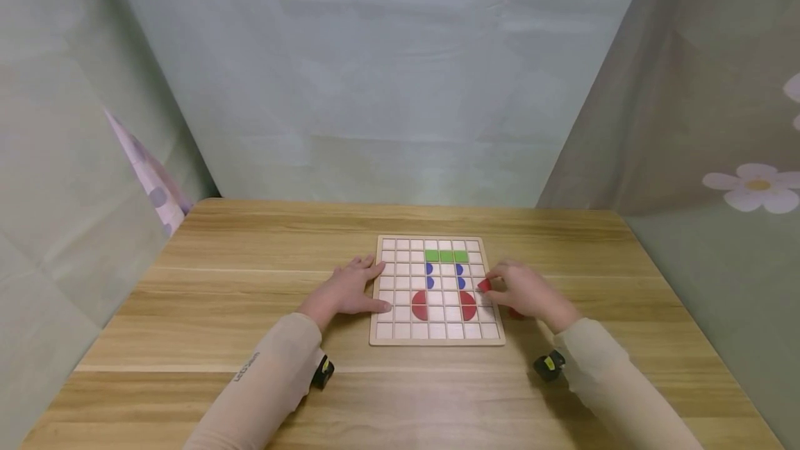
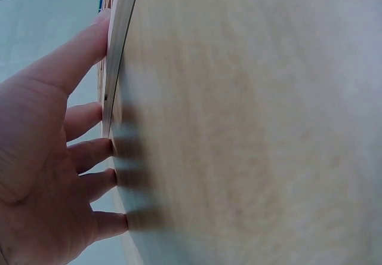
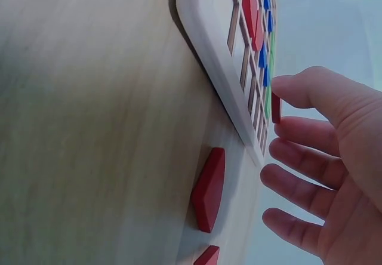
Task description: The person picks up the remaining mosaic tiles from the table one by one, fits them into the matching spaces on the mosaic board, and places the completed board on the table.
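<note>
A wooden grid board (image 1: 437, 342) lies flat on the table. My left hand (image 1: 351, 289) steadies its left side, with the thumb on the rim and the other fingers spread along the edge. Between thumb and index finger, my right hand (image 1: 523, 290) pinches a small red piece (image 3: 276, 108) over the board's right side; the remaining fingers are spread apart. Set in the grid are a row of green squares (image 1: 446, 256), several blue half-round pieces (image 1: 429, 269) and red quarter-round pieces (image 1: 419, 298) that form two half discs.
Below the right hand, beside the board, a red angular block (image 3: 210, 187) rests on the wooden table (image 1: 262, 248). Another red block (image 3: 208, 256) shows partly at the lower edge of the right wrist view. Pale cloth curtains (image 1: 387, 89) stand behind and on both sides.
</note>
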The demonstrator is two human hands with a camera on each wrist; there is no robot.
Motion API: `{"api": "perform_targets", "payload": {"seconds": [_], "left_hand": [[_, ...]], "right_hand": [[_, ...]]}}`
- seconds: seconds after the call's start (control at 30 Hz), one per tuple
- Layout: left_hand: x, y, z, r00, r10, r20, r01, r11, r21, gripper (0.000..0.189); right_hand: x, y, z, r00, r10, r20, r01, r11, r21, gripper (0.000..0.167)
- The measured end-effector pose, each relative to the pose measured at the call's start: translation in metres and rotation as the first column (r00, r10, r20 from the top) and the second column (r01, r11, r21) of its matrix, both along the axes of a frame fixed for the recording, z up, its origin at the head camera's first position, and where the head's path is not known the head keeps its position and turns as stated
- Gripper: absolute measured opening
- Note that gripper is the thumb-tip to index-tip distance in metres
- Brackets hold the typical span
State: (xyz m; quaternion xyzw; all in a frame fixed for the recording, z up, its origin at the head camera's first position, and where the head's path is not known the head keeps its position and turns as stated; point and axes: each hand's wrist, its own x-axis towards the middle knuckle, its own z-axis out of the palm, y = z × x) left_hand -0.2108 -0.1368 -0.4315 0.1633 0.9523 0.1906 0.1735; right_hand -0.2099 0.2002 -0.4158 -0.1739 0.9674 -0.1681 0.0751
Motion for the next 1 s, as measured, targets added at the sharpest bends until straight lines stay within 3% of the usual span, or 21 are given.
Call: {"api": "perform_targets", "payload": {"seconds": [1.0], "left_hand": [[0.000, 0.000, -0.001, 1.000, -0.007, 0.001, 0.007, 1.000, -0.006, 0.090]], "right_hand": [[0.001, -0.018, 0.002, 0.987, 0.149, -0.058, -0.149, 0.989, 0.008, 0.027]]}}
